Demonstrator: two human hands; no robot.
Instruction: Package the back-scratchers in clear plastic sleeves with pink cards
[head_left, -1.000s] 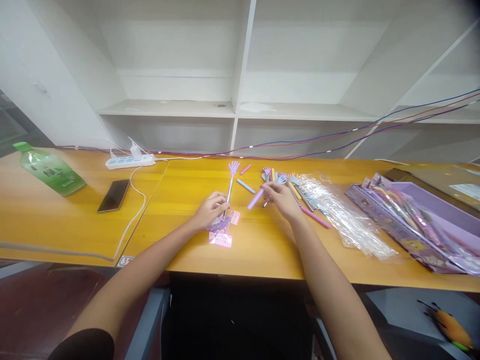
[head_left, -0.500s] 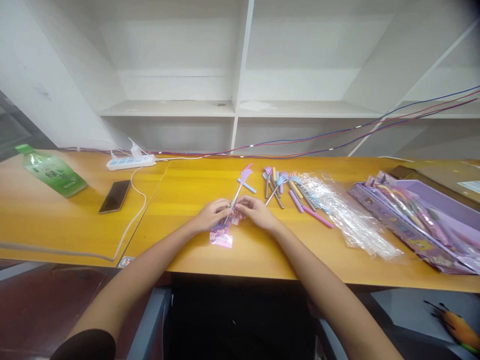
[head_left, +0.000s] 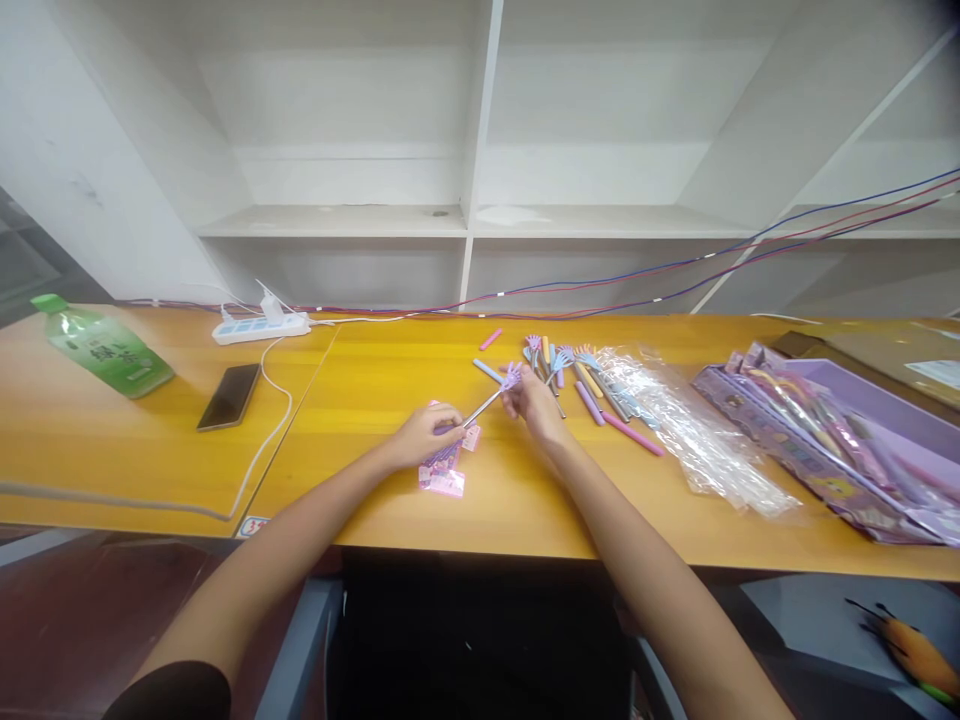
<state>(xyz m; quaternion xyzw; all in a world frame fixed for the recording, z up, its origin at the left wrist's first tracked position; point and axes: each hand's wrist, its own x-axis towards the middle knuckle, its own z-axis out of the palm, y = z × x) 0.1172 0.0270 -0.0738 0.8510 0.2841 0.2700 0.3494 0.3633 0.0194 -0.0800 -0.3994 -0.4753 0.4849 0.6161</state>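
My left hand [head_left: 427, 434] grips the lower end of a small telescopic back scratcher [head_left: 491, 397] with a metal rod and a purple hand-shaped head. My right hand [head_left: 534, 401] pinches the rod just below that head. The scratcher lies slanted up to the right between both hands, low over the yellow table [head_left: 375, 370]. Under my left hand lie pink and purple printed tags [head_left: 444, 475]. Just right of my right hand is a pile of more scratchers and coloured grip sleeves [head_left: 581, 380].
Clear plastic bags [head_left: 690, 430] and purple printed packaging [head_left: 817, 440] lie at the right. At the left are a dark phone [head_left: 228, 396], a white power strip [head_left: 259, 325] with cables, and a green bottle [head_left: 101, 345] on its side. White shelves stand behind.
My right hand came from the pile to the scratcher beside my left hand, then slid out along the rod to the head. The scratcher has tilted from near upright to slanting right.
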